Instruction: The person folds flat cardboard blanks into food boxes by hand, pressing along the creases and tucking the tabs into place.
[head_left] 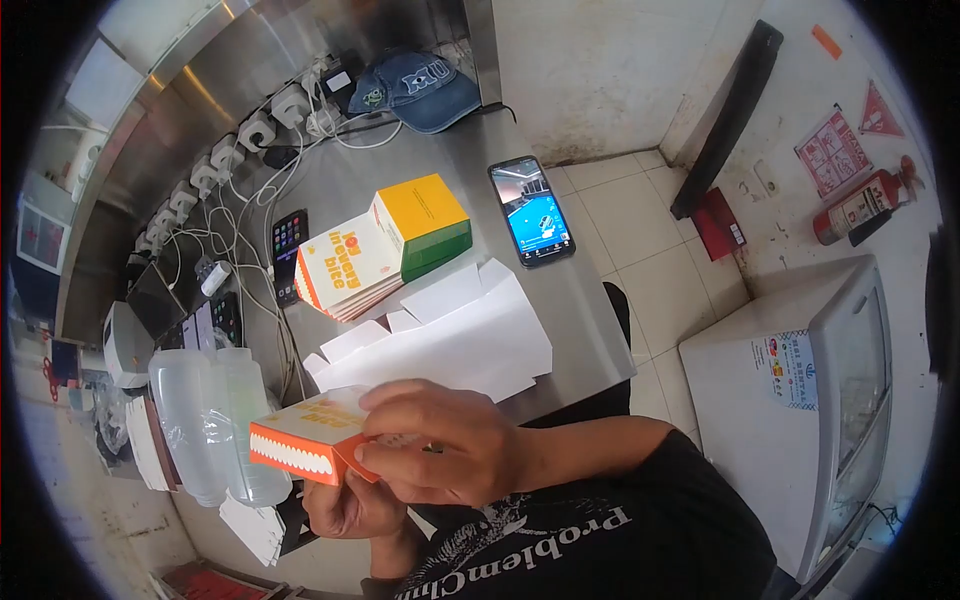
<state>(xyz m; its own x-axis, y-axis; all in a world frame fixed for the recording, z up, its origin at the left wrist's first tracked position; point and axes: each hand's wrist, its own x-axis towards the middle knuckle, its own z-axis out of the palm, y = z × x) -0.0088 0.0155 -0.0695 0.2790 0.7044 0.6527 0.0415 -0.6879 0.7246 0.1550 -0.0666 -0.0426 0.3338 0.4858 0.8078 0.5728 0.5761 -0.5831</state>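
Note:
Between my two hands is a small folded box (pixel 300 437), white on top with yellow lettering and orange on its side with a white tooth-like pattern. My right hand (pixel 440 440) is closed on its right end, fingers bent over an orange flap. From below, my left hand (pixel 355 508) grips the same box near its lower edge. Just beyond lie flat white unfolded cartons (pixel 450 335) on the metal table (pixel 585 335). Behind them rests a stack of printed flat cartons (pixel 350 262), beside a yellow and green carton (pixel 428 222).
A lit phone (pixel 532 212) lies near the table's right edge, another phone (pixel 288 255) left of the stack. Power plugs and cables (pixel 230 155) run along the wall to a blue cap (pixel 420 92). Translucent bottles (pixel 190 420) stand left; a white freezer (pixel 770 370) is right.

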